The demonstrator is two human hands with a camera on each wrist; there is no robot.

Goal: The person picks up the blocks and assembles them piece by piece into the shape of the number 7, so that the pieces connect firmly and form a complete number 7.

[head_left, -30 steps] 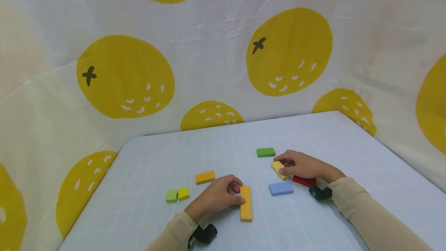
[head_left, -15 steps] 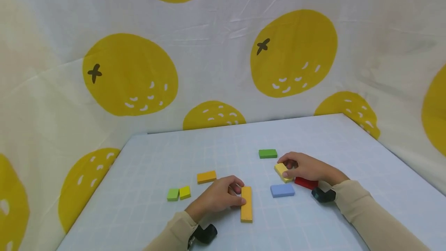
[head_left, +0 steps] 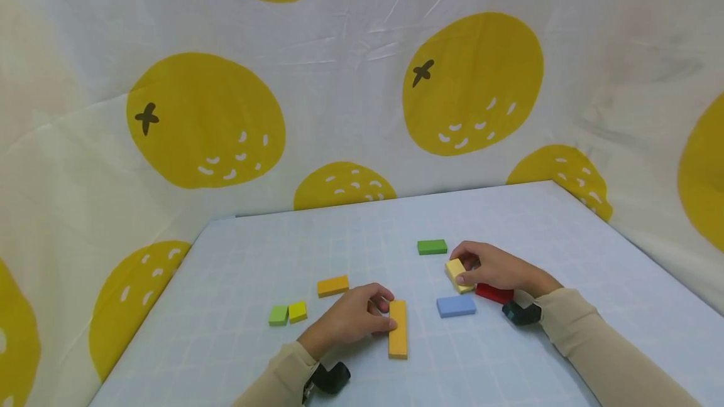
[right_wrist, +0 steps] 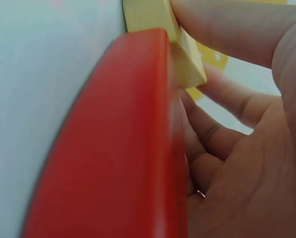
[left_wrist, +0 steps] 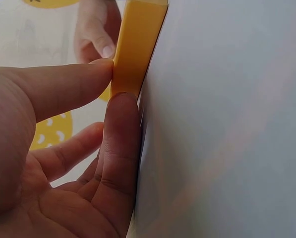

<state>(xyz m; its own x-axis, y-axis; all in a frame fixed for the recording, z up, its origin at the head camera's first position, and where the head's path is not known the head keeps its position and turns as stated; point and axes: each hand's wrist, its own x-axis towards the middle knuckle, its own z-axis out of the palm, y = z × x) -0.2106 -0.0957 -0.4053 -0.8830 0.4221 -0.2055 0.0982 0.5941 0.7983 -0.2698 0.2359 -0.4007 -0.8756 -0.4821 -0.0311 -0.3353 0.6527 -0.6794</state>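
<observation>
My left hand [head_left: 353, 316] lies at the left side of a long orange block [head_left: 398, 330], thumb and a finger holding its edge. In the left wrist view, the thumb tip and a fingertip meet the orange block [left_wrist: 138, 44]. My right hand [head_left: 498, 265] pinches a pale yellow block [head_left: 455, 269] between thumb and fingers. In the right wrist view, the pale yellow [right_wrist: 150, 17] shows as two angled parts beyond a red block [right_wrist: 108, 144], which partly hides them. Under the right hand, the red block [head_left: 494, 294] is partly covered.
A blue block [head_left: 455, 306] lies between the hands. Beyond it is a green block [head_left: 432, 247]. To the left lie a shorter orange block [head_left: 333, 286], a small yellow block [head_left: 297, 312] and a light green one [head_left: 278, 315]. A patterned cloth [head_left: 339, 112] hangs behind the table [head_left: 254, 250].
The pale yellow block has shifted slightly right and turned a little with my right hand. My left hand and the long orange block stay in place; the head view sways slightly.
</observation>
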